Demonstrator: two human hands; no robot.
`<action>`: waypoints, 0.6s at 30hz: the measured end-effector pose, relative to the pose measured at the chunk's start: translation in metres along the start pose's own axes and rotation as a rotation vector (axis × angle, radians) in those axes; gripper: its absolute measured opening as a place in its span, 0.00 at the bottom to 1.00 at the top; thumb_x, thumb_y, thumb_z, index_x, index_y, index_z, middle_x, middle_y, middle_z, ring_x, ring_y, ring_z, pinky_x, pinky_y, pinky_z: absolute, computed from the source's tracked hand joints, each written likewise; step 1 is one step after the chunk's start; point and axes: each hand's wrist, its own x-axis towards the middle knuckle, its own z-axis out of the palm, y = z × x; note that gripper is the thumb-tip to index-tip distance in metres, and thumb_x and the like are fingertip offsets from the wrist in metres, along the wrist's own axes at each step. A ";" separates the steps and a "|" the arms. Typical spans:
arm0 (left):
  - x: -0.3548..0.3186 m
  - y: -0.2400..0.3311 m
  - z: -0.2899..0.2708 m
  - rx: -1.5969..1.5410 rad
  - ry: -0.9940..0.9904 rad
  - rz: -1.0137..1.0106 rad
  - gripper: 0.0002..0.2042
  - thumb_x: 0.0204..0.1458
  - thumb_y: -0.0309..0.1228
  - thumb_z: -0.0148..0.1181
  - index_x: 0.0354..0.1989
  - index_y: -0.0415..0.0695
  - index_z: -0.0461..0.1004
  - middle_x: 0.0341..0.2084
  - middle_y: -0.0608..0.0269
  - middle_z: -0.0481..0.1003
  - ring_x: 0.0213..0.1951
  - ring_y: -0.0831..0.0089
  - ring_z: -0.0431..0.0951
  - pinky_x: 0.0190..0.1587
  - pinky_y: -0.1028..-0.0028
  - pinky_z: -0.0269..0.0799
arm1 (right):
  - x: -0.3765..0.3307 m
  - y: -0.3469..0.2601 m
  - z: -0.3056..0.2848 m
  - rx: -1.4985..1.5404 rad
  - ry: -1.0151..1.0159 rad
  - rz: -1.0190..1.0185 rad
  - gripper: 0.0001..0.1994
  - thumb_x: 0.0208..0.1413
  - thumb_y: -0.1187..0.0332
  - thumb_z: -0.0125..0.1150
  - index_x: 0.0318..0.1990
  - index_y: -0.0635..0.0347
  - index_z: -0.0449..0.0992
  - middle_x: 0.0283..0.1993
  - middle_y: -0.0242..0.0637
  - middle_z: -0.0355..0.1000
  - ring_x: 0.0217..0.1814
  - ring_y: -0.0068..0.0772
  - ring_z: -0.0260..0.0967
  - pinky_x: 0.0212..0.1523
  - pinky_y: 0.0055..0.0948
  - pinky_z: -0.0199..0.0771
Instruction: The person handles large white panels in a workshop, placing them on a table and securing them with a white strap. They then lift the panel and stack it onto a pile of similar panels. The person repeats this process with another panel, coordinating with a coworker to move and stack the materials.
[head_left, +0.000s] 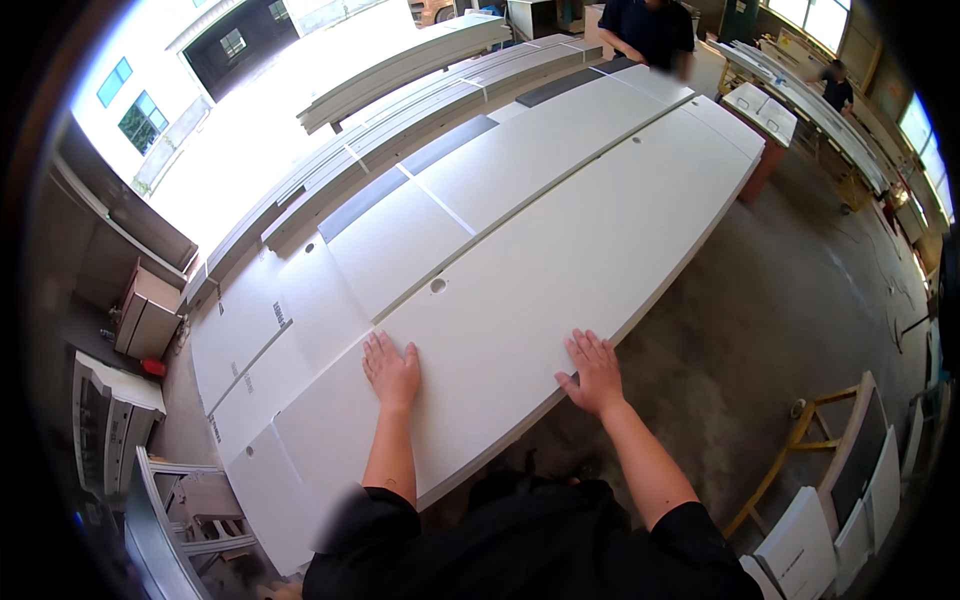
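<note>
A long white panel lies flat in front of me, stretching away to the upper right. My left hand rests palm down on its near end, fingers together and pointing away. My right hand lies flat near the panel's right edge, fingers spread a little. Neither hand grips anything. A small round hole sits in the panel just beyond my left hand. More white panels lie side by side to the left.
A person in a dark shirt stands at the panel's far end. Another person is at the far right by long white boards. White cabinets stand at the left. A yellow frame with leaning panels stands on the concrete floor at right.
</note>
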 end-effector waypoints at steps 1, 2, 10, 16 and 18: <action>-0.011 0.021 0.000 -0.024 -0.014 0.034 0.36 0.59 0.47 0.55 0.70 0.36 0.56 0.71 0.43 0.54 0.73 0.49 0.50 0.73 0.54 0.42 | -0.018 0.012 -0.002 0.092 0.056 -0.044 0.33 0.58 0.50 0.58 0.67 0.58 0.65 0.73 0.45 0.58 0.76 0.47 0.51 0.73 0.48 0.49; -0.022 0.042 0.004 -0.056 -0.033 0.077 0.35 0.59 0.46 0.55 0.70 0.37 0.56 0.72 0.43 0.53 0.74 0.49 0.48 0.73 0.54 0.42 | -0.040 0.025 -0.002 0.175 0.115 -0.082 0.32 0.58 0.51 0.59 0.67 0.58 0.65 0.71 0.47 0.61 0.74 0.47 0.55 0.72 0.47 0.54; -0.070 0.221 0.025 -0.694 0.154 0.200 0.25 0.63 0.31 0.54 0.66 0.34 0.60 0.65 0.44 0.62 0.68 0.50 0.58 0.70 0.57 0.53 | -0.361 0.202 0.021 0.841 -0.406 1.056 0.29 0.60 0.50 0.61 0.61 0.62 0.73 0.55 0.48 0.76 0.58 0.44 0.73 0.58 0.37 0.71; -0.056 0.415 -0.010 -0.987 -0.011 0.382 0.20 0.66 0.28 0.49 0.65 0.35 0.63 0.63 0.49 0.66 0.65 0.58 0.65 0.67 0.62 0.60 | -0.538 0.336 -0.042 1.305 0.707 1.882 0.13 0.62 0.55 0.55 0.46 0.51 0.72 0.41 0.34 0.76 0.34 0.28 0.71 0.37 0.34 0.70; -0.049 0.487 -0.021 -1.315 -0.172 0.385 0.19 0.67 0.28 0.47 0.64 0.36 0.65 0.60 0.51 0.69 0.62 0.62 0.68 0.66 0.64 0.62 | -0.550 0.368 -0.047 1.333 0.972 1.899 0.15 0.62 0.54 0.55 0.49 0.50 0.72 0.42 0.34 0.77 0.35 0.28 0.72 0.38 0.35 0.70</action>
